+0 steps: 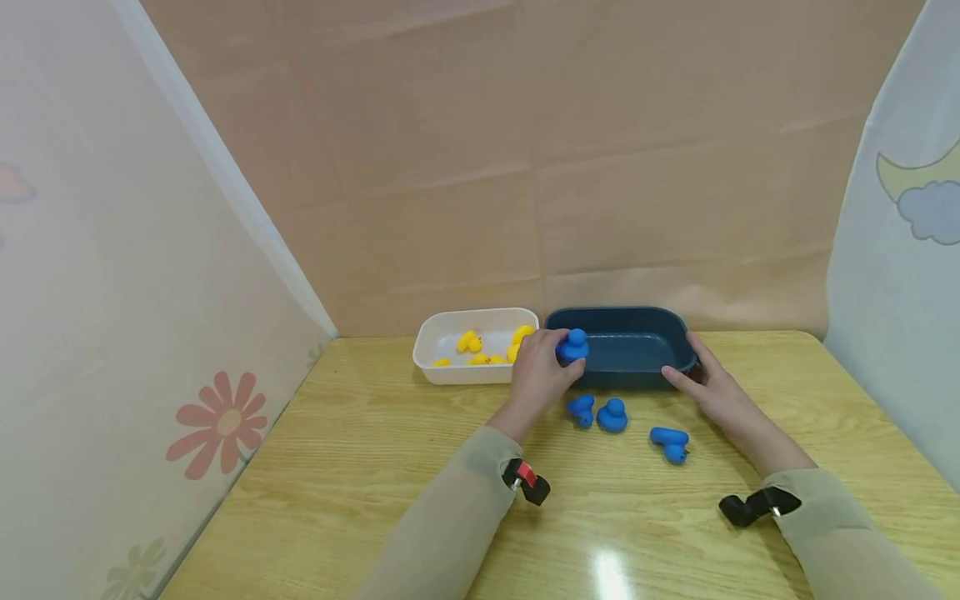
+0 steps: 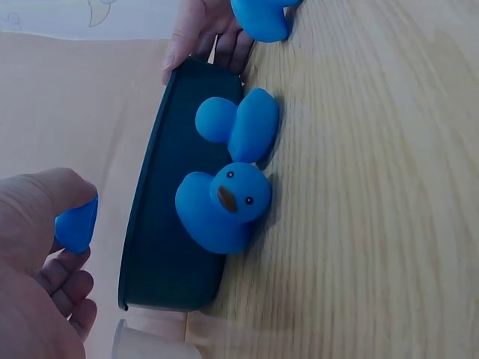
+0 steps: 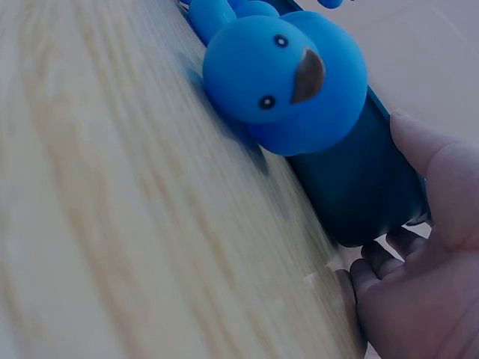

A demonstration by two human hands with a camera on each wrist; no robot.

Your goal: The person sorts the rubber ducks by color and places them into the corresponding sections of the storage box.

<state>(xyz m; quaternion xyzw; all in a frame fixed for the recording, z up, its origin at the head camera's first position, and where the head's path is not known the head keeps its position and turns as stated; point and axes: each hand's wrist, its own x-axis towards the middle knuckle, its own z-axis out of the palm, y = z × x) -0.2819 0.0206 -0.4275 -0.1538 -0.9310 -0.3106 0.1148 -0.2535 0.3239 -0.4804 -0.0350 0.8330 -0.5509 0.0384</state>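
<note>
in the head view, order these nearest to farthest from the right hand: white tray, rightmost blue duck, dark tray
1. Dark tray: right hand holds its right end.
2. Rightmost blue duck: in front of the dark tray.
3. White tray: left of the dark tray.

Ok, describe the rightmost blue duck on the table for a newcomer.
On the wooden table, find the dark tray with the right hand at its right end. On that end's near side lies the rightmost blue duck, apart from the other two blue ducks and closer to the wearer.
</note>
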